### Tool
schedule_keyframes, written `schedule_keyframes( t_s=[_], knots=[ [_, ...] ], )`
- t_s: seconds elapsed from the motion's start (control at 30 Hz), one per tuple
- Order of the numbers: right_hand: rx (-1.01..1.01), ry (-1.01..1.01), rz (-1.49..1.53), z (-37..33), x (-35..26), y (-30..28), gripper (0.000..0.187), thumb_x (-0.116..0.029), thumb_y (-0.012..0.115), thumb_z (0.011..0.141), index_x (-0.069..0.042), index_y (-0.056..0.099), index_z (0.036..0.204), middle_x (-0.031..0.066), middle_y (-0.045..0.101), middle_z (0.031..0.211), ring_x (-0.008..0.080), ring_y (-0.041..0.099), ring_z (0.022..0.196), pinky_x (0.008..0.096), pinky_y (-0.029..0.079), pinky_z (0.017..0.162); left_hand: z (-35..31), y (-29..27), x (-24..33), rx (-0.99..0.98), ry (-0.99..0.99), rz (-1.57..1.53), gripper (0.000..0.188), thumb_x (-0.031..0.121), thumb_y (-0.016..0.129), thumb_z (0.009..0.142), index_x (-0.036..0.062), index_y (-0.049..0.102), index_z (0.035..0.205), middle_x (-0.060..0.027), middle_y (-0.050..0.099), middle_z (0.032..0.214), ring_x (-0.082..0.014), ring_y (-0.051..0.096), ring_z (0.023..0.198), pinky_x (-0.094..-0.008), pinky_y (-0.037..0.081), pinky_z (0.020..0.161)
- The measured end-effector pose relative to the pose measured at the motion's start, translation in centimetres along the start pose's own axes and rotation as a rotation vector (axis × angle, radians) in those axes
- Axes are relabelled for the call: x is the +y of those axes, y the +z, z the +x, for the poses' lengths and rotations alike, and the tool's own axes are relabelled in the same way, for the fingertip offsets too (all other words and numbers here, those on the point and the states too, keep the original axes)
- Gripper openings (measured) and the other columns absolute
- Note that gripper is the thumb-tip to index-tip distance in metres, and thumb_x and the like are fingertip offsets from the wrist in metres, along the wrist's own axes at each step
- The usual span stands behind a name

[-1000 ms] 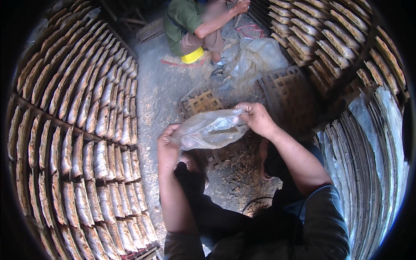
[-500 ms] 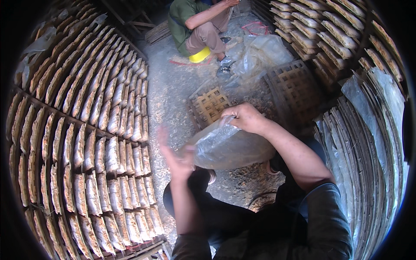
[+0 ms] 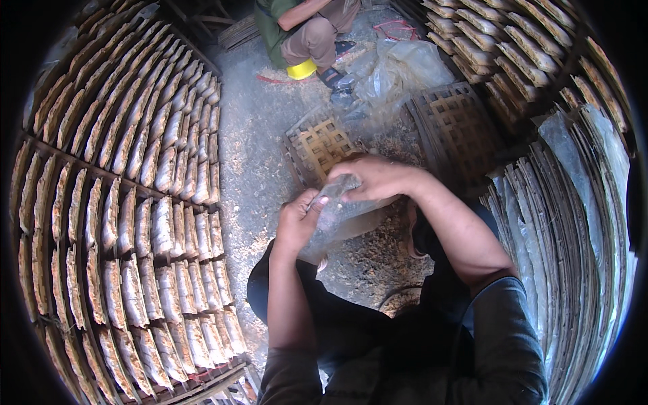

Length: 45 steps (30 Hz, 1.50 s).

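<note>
Fingers of your left hand and right hand are pinching the clear plastic, centred above the near floor; its lower part is hanging loose, suggesting unfinished handling.

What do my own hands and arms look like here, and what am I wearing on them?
Your left hand and right hand are bare, without gloves, and no watch shows on either wrist. Both forearms are uncovered. The left sleeve and right sleeve are dark, ending near the elbows.
</note>
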State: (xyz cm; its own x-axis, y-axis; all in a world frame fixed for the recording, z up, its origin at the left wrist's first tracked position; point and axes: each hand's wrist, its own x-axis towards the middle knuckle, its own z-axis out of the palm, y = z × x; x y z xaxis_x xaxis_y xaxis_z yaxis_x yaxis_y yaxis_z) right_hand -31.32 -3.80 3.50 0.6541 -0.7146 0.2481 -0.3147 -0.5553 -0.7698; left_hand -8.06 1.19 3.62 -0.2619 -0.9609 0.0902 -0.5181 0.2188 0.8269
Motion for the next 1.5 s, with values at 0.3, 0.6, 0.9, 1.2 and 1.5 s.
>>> schedule_keyframes(
  t_s=[0.3,0.6,0.9,1.2,1.5],
  knots=[
    [-0.358,0.353,-0.175,1.8,0.5,0.8,0.032,-0.028,0.074,0.083,-0.002,0.068,0.100,0.0176,0.071,0.095,0.0332,0.068,0.092,0.0425,0.051,0.082,-0.1,-1.2,-0.3,0.180,0.036,0.047,0.018,0.018,0.064,0.098,0.0014,0.071,0.098,-0.0028,0.068,0.076,-0.0056,0.055,0.071,-0.0246,0.048,0.066],
    [-0.261,0.264,0.005,2.5,0.3,0.2,0.027,-0.027,0.069,0.089,-0.004,0.072,0.103,0.0170,0.072,0.093,0.0308,0.070,0.088,0.0415,0.052,0.081,-0.4,-0.8,-1.0,0.272,0.164,0.058,0.014,0.013,0.066,0.095,0.0001,0.071,0.098,-0.0004,0.065,0.076,-0.0046,0.053,0.072,-0.0224,0.046,0.067],
    [-0.192,0.365,0.019,2.3,-1.0,-0.5,0.028,-0.030,0.069,0.088,-0.007,0.072,0.103,0.0170,0.071,0.097,0.0316,0.068,0.097,0.0433,0.049,0.087,-0.6,-1.4,-1.6,0.423,0.225,-0.124,0.011,0.009,0.068,0.094,-0.0005,0.072,0.095,-0.0014,0.066,0.075,-0.0046,0.056,0.070,-0.0222,0.046,0.064],
    [-0.074,0.205,-0.395,3.0,0.4,-0.6,0.020,-0.028,0.069,0.087,-0.013,0.073,0.099,0.0120,0.070,0.096,0.0331,0.064,0.102,0.0453,0.045,0.096,0.1,-1.9,2.4,0.682,0.316,1.001,0.029,0.020,0.074,0.088,0.0032,0.067,0.110,-0.0115,0.073,0.088,-0.0242,0.070,0.089,-0.0447,0.045,0.099],
    [0.054,-0.031,-0.343,3.4,0.4,-0.3,0.016,-0.025,0.072,0.084,-0.010,0.069,0.088,0.0124,0.069,0.088,0.0340,0.064,0.095,0.0483,0.045,0.090,2.5,-0.4,-0.2,0.214,0.103,0.492,0.016,0.016,0.071,0.086,0.0110,0.069,0.101,-0.0146,0.070,0.083,-0.0343,0.069,0.078,-0.0438,0.055,0.077]
  ],
)
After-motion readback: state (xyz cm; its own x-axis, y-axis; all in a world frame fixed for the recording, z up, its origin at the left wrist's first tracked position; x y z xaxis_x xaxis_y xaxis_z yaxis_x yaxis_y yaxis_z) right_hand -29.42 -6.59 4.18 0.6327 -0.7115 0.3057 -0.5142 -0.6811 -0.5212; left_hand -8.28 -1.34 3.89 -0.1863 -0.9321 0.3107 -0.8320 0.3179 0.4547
